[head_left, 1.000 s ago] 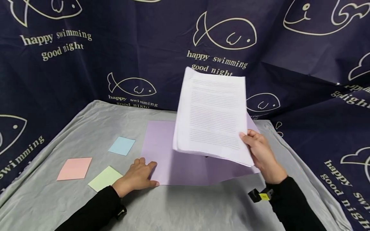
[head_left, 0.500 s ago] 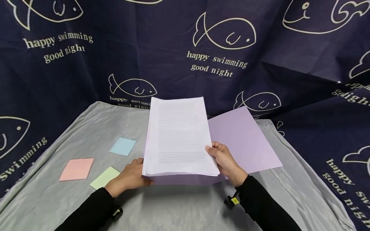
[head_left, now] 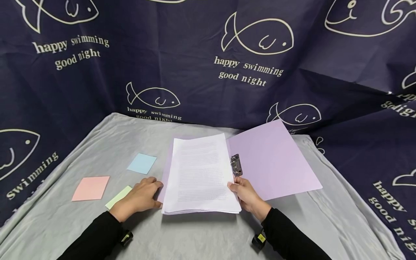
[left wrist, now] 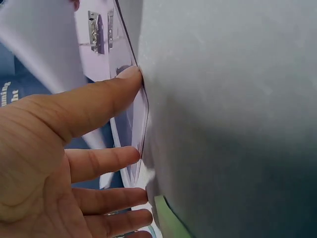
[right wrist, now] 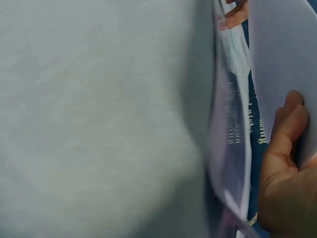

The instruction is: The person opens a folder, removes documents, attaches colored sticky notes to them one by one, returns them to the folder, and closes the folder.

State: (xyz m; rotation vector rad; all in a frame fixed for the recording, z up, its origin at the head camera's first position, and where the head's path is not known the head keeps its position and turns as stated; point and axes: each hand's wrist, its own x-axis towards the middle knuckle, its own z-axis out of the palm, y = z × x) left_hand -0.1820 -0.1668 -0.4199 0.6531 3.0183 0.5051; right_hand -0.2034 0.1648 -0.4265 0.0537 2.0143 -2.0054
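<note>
A stack of white printed paper (head_left: pixel 199 177) hangs above the left side of an opened purple folder (head_left: pixel 276 162). My right hand (head_left: pixel 250 198) pinches the stack at its lower right edge; in the right wrist view a gap shows between the paper (right wrist: pixel 282 59) and the folder below. A metal clip (head_left: pixel 236 165) sits along the folder's fold, just right of the paper. My left hand (head_left: pixel 139 196) rests at the folder's left edge. Its thumb and straight fingers touch that edge in the left wrist view. The folder's left cover is mostly hidden under the paper.
To the left lie a pink sticky-note pad (head_left: pixel 90 188), a blue one (head_left: pixel 142 163) and a green one (head_left: pixel 117 196), the last partly covered by my left hand. Grey cloth (head_left: pixel 195 238) covers the table. A dark blue fish-patterned curtain (head_left: pixel 195 54) hangs behind.
My right hand has carried the paper stack left and down over the folder's left side, uncovering the clip and the right cover. My left hand has stayed near the folder's left edge.
</note>
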